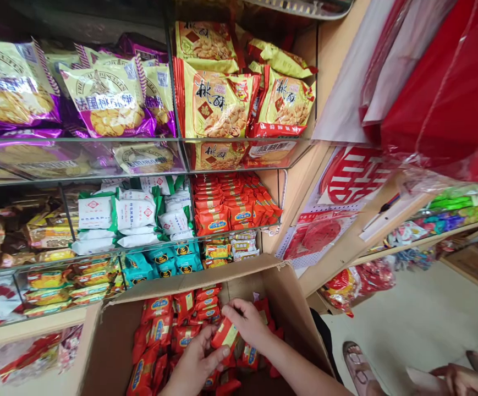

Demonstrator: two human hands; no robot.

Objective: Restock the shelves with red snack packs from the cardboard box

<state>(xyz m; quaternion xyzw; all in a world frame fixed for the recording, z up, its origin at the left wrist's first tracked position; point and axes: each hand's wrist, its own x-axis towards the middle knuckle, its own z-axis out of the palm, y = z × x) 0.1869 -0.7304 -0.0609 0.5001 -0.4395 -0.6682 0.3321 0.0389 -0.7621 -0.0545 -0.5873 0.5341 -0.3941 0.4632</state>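
A small red snack packet (225,333) with a gold band is held between my two hands over an open cardboard box (259,269). My right hand (247,325) grips its upper right end with thumb and fingers. At its lower left side, my left hand (199,360) has thumb and fingers closed around the edge. Beneath and around the hands, many similar red packets (160,329) lie in the box, some in rows and others loose. Matching red packets (241,212) are stacked in a glass-fronted shelf compartment above the box.
Purple-and-cream biscuit bags (104,102) and yellow-red bags (218,104) fill the upper shelf. White-and-green packets (135,212) and teal packets (176,258) sit lower. Plastic-wrapped red goods (445,99) hang at right. Another person's hand (465,379) and a sandaled foot (360,363) show lower right.
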